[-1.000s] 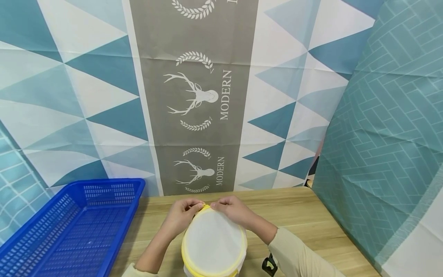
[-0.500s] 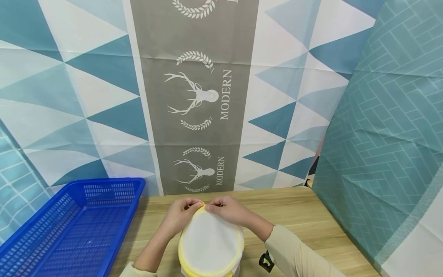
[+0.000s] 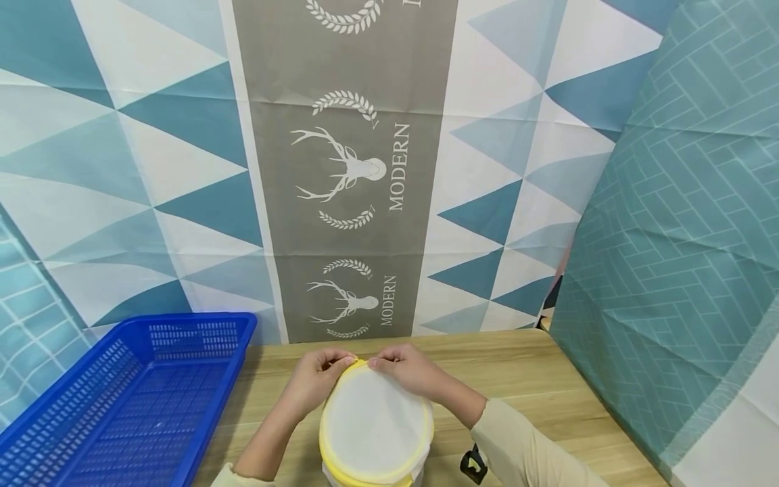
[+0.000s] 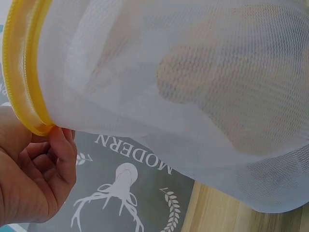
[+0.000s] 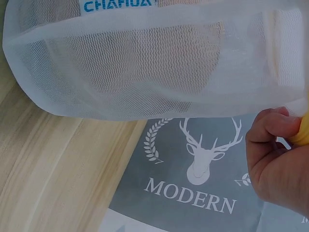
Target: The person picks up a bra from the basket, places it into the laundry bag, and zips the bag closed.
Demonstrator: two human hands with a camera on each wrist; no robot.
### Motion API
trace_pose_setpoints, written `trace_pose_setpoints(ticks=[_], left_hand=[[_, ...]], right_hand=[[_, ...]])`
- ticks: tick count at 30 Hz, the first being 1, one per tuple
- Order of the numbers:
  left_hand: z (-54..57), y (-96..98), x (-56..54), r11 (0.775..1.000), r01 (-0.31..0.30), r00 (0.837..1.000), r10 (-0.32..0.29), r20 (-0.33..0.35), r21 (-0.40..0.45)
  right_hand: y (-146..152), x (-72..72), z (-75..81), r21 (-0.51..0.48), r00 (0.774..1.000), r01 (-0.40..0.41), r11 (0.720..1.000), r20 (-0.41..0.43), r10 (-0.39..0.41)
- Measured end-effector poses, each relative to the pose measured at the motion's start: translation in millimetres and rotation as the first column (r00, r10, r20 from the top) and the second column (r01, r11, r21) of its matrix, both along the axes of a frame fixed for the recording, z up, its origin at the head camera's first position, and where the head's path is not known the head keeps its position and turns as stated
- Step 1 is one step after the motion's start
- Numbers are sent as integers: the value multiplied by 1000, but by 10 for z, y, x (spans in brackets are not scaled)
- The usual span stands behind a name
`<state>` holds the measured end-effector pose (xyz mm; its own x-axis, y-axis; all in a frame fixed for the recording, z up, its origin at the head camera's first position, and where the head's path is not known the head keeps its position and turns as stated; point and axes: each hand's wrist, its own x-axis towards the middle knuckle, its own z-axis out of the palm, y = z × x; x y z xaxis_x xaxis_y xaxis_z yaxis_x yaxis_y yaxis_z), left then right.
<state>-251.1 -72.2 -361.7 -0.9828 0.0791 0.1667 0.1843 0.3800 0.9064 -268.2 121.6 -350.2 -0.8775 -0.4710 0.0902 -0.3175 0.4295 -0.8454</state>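
Note:
A white mesh laundry bag (image 3: 377,426) with a yellow zipper round its top stands upright at the front of the table. At the zipper's far edge, my left hand (image 3: 316,379) pinches the yellow band between thumb and fingers. My right hand (image 3: 410,372) pinches the rim just to the right of it, with a small gap between the two. Through the mesh (image 4: 193,96) in the left wrist view, a brownish shape shows inside the bag. A blue-lettered label (image 5: 118,5) is on the bag's side in the right wrist view.
A blue plastic basket (image 3: 234,379) stands on the left of the wooden table (image 3: 499,365). By the right sleeve lies a small black object (image 3: 473,467). Patterned cloth (image 3: 341,223) hangs behind the table, and a teal sheet (image 3: 681,257) hangs at the right.
My right hand shifts left toward the left hand, then back to the right along the rim. The bag's top sways slightly with it; my left hand stays nearly in place.

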Motion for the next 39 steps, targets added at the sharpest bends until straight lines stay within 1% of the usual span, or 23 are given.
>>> trace_pose_setpoints(ticks=[4, 8, 10, 14, 16, 20, 25, 31, 39], left_hand=[[-4, 3, 8, 1000, 4, 1000, -4, 3, 0], [-7, 11, 12, 1000, 27, 1000, -27, 1, -12], [-6, 16, 10, 999, 41, 999, -41, -3, -17], [-4, 28, 4, 998, 60, 998, -60, -13, -28], [-7, 31, 7, 997, 64, 998, -64, -14, -31], [-25, 34, 7, 998, 60, 998, -61, -20, -33], [-45, 30, 3, 999, 51, 999, -51, -14, -4], [-32, 28, 7, 999, 38, 999, -38, 5, 4], [-11, 33, 13, 1000, 29, 999, -29, 12, 1]], right_hand=[[-1, 1, 0, -1, 1000, 6, 1000, 13, -6], [-10, -4, 5, 15, 1000, 7, 1000, 26, -7], [-17, -4, 15, 27, 999, -8, 1000, 32, 7], [-37, 1, 36, 63, 999, -44, 997, 9, 44], [-45, 6, 37, 75, 999, -49, 996, 1, 49], [-50, 14, 28, 68, 999, -33, 997, 0, 33], [-43, 34, 30, 47, 1000, -13, 999, 5, 13], [-24, 52, 45, 40, 1000, -7, 999, 12, 7], [-15, 47, 42, 28, 1000, -8, 1000, 14, 7]])
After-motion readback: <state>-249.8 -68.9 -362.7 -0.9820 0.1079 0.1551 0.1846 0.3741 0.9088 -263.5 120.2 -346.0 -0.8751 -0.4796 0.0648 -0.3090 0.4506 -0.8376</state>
